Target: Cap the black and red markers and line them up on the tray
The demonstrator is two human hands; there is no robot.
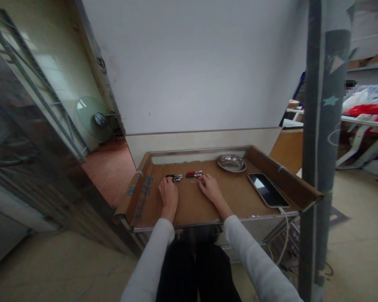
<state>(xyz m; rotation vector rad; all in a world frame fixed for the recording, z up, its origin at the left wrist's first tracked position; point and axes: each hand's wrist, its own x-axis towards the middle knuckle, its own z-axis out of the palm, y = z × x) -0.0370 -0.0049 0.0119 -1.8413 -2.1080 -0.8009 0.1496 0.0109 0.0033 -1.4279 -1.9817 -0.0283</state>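
Note:
Two small groups of slim stick-like items lie side by side on a cardboard-lined table [189, 205]. The left group [177, 177] is black with silvery ends. Red and black bodies with silvery ends make up the right group [192, 174]. They are too small to tell their exact kind. My left hand [169, 193] rests palm down, fingers at the left end of the black items. At the right end of the red and black group, my right hand [209, 188] lies with its fingers loosely bent on the cardboard. Nothing shows in either hand; the fingertips are partly hidden.
A shiny round metal dish [232, 169] stands at the back right. In front of it lies a phone [267, 191] with a white cable [285, 235] hanging off the front edge. Raised cardboard sides [279, 173] border the table, and a grey post [321, 126] rises at its right.

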